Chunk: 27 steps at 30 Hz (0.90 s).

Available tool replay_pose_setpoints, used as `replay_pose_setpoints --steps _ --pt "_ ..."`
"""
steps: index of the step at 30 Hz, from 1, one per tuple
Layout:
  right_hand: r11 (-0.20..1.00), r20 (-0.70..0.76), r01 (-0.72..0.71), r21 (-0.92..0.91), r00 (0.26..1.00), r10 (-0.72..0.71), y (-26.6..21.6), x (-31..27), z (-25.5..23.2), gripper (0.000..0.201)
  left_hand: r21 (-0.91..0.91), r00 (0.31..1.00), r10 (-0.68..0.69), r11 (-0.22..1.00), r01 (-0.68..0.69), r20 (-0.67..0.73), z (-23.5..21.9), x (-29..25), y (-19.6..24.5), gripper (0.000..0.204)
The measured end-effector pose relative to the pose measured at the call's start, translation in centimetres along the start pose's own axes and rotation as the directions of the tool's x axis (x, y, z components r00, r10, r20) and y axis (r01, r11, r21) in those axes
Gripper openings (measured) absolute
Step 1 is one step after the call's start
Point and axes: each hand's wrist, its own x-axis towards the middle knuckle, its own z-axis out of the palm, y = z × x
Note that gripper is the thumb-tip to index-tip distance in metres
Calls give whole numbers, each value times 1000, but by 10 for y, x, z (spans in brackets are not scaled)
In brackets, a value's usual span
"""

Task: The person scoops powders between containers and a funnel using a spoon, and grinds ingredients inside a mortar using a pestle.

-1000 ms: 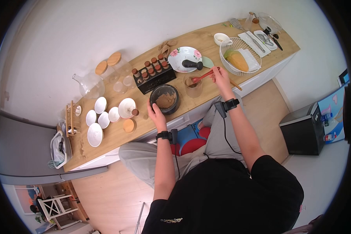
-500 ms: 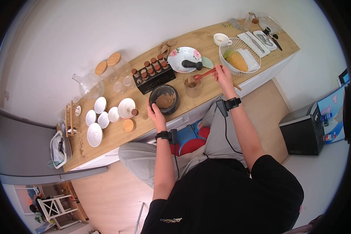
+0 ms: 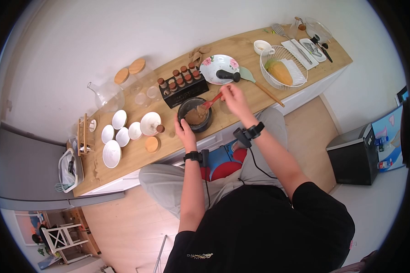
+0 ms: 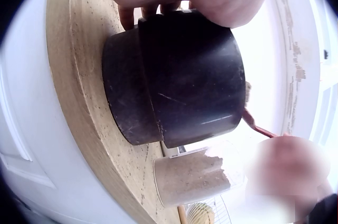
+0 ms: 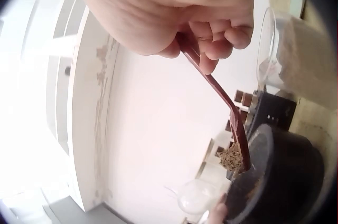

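A black mortar stands near the counter's front edge with brown powder inside. My left hand holds its side, fingers wrapped round the wall in the left wrist view. Pinched in my right hand is a red spoon, its bowl at the mortar's rim and heaped with brown powder. A clear cup coated with brown powder stands right beside the mortar, partly hidden by my right hand in the head view.
Behind the mortar are a rack of corked bottles and a floral bowl with a black pestle. White bowls and glass jars are at the left. A spatula and a wire basket lie rightward.
My right hand has moved left with the red spoon, from over the clear cup to the mortar. My left hand stays on the mortar.
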Motion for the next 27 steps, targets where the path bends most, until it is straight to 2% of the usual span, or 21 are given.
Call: replay_pose_setpoints --steps 1,3,4,6,10,13,14,16,18,22,24,25,27 --pt "1000 1 1 0 1000 -1 -6 -8 9 22 -2 1000 -3 1000 3 4 0 0 0 41" --pt "907 104 265 -327 964 -244 -24 -25 23 19 7 1000 -1 1000 1 3 0 0 1 41" --pt "907 106 266 -325 964 -244 -25 -26 24 19 17 1000 1 1000 -1 4 0 0 2 41" --pt "865 186 375 -332 925 -330 -25 -27 25 17 28 1000 16 999 -16 -3 0 0 3 42" --pt "889 119 331 -318 944 -309 -39 -17 12 19 -30 1000 15 999 -15 -5 2 -1 3 43" --pt "946 66 276 -169 961 -268 -44 -6 0 15 -77 1000 -15 997 15 4 2 -1 3 41" --pt "946 70 277 -169 961 -269 -46 -4 -6 15 -78 1000 -15 997 15 1 2 -1 5 41" --pt "950 -35 256 -177 963 -266 -53 2 -19 16 -33 1000 -9 999 8 -18 3 -2 6 41" --pt "947 -66 261 -189 958 -278 -47 8 -35 17 -30 1000 -1 1000 1 -18 2 -2 5 41" --pt "934 -141 251 -255 946 -292 -52 12 -54 18 -50 1000 -1 999 0 -16 2 -1 1 41" --pt "871 -45 116 -477 987 -156 -60 8 -58 22 -44 1000 5 999 -6 -13 2 0 0 41" --pt "871 -47 115 -477 987 -157 -49 8 -59 22 -37 1000 11 999 -11 -11 1 0 -1 41" --pt "788 8 149 -598 984 -180 -11 11 -59 25 -49 1000 7 999 -7 0 0 0 -2 41"
